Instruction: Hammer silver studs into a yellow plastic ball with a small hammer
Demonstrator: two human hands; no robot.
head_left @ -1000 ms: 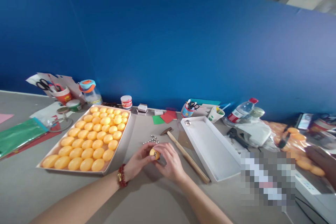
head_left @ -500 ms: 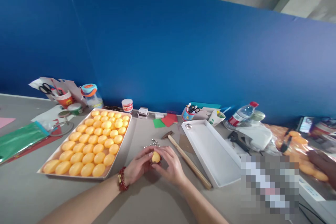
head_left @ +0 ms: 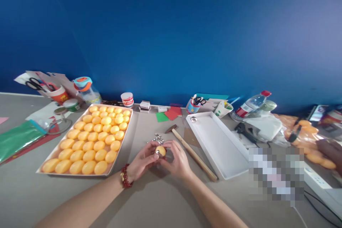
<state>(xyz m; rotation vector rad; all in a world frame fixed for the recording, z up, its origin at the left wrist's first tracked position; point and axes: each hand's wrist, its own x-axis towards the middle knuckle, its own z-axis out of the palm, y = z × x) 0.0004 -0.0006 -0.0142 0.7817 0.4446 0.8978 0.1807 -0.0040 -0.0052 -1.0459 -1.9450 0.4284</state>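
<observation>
Between my two hands is an orange ping-pong ball (head_left: 161, 148) with shiny silver metal showing on its near side. My left hand (head_left: 144, 161), with a red bead bracelet at the wrist, grips it by thumb and fingers from the left. From the right, the curled fingers and thumb of my right hand (head_left: 177, 160) close on the same ball. Just beyond the fingers lies a small pile of silver metal balls (head_left: 158, 138), partly hidden by my hands. A hammer (head_left: 195, 155) with a wooden handle rests to the right of my right hand.
A shallow box (head_left: 113, 162) full of orange balls stands at left. On the right lies a white tray (head_left: 224, 149) with a silver piece in its far corner. Cups, a plastic bottle (head_left: 252, 105) and paper line the blue wall. Another person's hand (head_left: 330, 151) shows far right.
The ball has turned in my fingers: its plain orange side faced me half a second ago, and silver metal shows now. Both hands stay around it. The camera view has shifted slightly.
</observation>
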